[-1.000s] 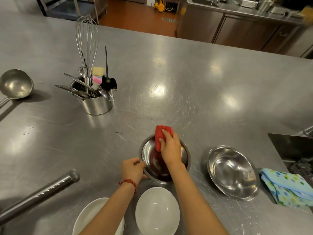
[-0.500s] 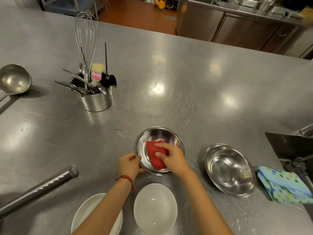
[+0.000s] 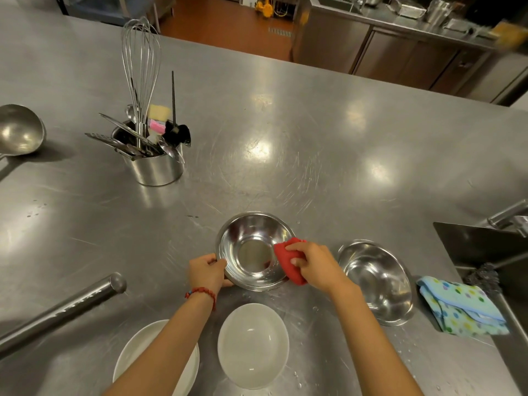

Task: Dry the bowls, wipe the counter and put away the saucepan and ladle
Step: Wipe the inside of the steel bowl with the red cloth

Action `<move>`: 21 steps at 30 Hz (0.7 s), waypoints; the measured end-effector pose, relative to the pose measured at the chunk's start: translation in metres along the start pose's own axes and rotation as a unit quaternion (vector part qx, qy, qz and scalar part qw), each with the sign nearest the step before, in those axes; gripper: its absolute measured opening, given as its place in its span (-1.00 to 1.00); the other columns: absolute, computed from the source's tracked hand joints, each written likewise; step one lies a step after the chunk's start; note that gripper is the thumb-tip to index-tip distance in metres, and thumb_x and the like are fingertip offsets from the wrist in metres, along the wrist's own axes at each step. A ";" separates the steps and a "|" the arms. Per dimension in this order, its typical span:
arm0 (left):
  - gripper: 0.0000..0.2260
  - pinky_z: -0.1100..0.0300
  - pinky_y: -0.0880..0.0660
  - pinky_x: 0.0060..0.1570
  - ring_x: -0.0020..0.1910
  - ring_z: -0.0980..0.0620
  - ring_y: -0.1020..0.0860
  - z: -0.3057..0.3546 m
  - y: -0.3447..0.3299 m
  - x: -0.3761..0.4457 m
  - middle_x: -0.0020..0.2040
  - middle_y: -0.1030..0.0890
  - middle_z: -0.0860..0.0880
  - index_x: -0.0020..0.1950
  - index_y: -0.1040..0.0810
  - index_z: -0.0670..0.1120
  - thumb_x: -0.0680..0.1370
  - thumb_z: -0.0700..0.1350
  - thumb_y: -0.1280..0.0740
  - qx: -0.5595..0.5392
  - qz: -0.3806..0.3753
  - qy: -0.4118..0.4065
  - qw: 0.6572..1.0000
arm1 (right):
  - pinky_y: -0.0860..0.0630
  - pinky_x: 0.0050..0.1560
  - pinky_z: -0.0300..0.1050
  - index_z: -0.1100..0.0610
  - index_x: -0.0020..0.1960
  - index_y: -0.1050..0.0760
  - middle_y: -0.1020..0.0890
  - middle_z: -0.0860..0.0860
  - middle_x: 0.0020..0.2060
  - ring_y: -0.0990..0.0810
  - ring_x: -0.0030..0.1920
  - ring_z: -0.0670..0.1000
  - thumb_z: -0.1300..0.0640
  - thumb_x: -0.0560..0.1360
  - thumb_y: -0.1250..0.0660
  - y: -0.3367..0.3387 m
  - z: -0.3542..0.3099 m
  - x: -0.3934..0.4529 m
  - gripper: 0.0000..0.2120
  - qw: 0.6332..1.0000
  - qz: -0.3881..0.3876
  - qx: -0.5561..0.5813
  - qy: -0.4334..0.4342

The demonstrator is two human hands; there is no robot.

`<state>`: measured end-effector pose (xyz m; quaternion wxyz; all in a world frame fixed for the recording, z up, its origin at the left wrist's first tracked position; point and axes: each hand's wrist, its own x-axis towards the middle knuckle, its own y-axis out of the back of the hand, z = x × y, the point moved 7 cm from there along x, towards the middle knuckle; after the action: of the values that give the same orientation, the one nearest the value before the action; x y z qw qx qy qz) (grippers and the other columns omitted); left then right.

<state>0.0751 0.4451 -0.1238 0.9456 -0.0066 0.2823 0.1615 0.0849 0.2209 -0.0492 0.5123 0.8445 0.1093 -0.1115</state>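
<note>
A small steel bowl point(image 3: 251, 247) sits on the steel counter point(image 3: 314, 167) in front of me. My left hand point(image 3: 207, 271) grips its near-left rim. My right hand point(image 3: 311, 262) holds a red cloth point(image 3: 290, 262) against the bowl's right rim. A second, wider steel bowl point(image 3: 377, 281) lies tilted to the right. Two white bowls point(image 3: 253, 344) point(image 3: 137, 352) stand at the near edge; my left arm partly covers the left one. The ladle point(image 3: 18, 130) lies at the far left. A long steel handle point(image 3: 63, 310) juts in from the near left.
A steel pot of utensils point(image 3: 155, 164) with a tall whisk stands back left. A spotted blue towel point(image 3: 460, 307) lies by the sink point(image 3: 485, 247) and its tap at the right. Water droplets dot the counter near the bowls. Cabinets stand beyond the far edge.
My right hand has dragged the red cloth from the bowl's far rim, through its inside, to its right rim. The left hand has kept its grip on the bowl.
</note>
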 end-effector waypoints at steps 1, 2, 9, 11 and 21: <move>-0.80 0.23 -0.53 -0.62 -0.43 -0.09 -0.51 0.000 0.000 -0.001 -0.41 -0.50 -0.17 -0.38 -0.48 -0.26 0.45 -0.40 -0.27 0.000 0.000 0.002 1.000 | -0.38 0.19 -0.08 0.07 0.29 -0.45 -0.52 0.17 0.22 -0.48 0.20 0.18 0.25 0.52 -0.22 0.003 0.003 0.002 -0.64 1.000 0.011 -0.004 -0.004; -0.79 0.24 -0.52 -0.62 -0.44 -0.08 -0.51 0.001 0.000 -0.001 -0.42 -0.49 -0.16 -0.38 -0.48 -0.26 0.45 -0.40 -0.27 -0.001 0.000 0.003 1.000 | -0.38 0.19 -0.07 0.08 0.30 -0.44 -0.51 0.18 0.23 -0.48 0.21 0.20 0.25 0.52 -0.22 0.007 0.006 0.004 -0.64 1.000 0.026 -0.003 -0.008; -0.83 0.26 -0.49 -0.65 -0.42 -0.09 -0.43 0.002 0.003 -0.001 -0.39 -0.41 -0.16 -0.31 -0.46 -0.25 0.45 -0.42 -0.25 0.004 0.007 -0.003 1.000 | -0.40 0.21 -0.02 0.10 0.30 -0.44 -0.51 0.19 0.23 -0.49 0.18 0.21 0.23 0.52 -0.23 0.013 0.017 0.002 -0.65 0.996 0.078 0.016 -0.033; -0.85 0.26 -0.49 -0.65 -0.43 -0.09 -0.44 0.001 0.003 -0.001 -0.39 -0.43 -0.16 -0.30 -0.48 -0.26 0.45 -0.41 -0.25 0.011 0.007 -0.003 1.000 | -0.39 0.20 -0.03 0.10 0.29 -0.45 -0.53 0.19 0.21 -0.50 0.17 0.21 0.23 0.51 -0.24 0.009 0.015 -0.003 -0.65 0.997 0.077 0.009 -0.030; -0.84 0.24 -0.49 -0.66 -0.40 -0.10 -0.50 0.003 0.002 -0.004 -0.38 -0.50 -0.17 -0.32 -0.50 -0.26 0.46 -0.40 -0.27 -0.011 0.003 0.015 1.000 | -0.41 0.18 -0.10 0.02 0.25 -0.49 -0.54 0.11 0.22 -0.50 0.19 0.13 0.23 0.50 -0.25 -0.017 -0.018 -0.019 -0.66 0.999 0.001 0.029 0.013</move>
<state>0.0728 0.4460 -0.1191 0.9406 -0.0181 0.2946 0.1677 0.0628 0.2427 -0.0493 0.4863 0.8604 0.1122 -0.1032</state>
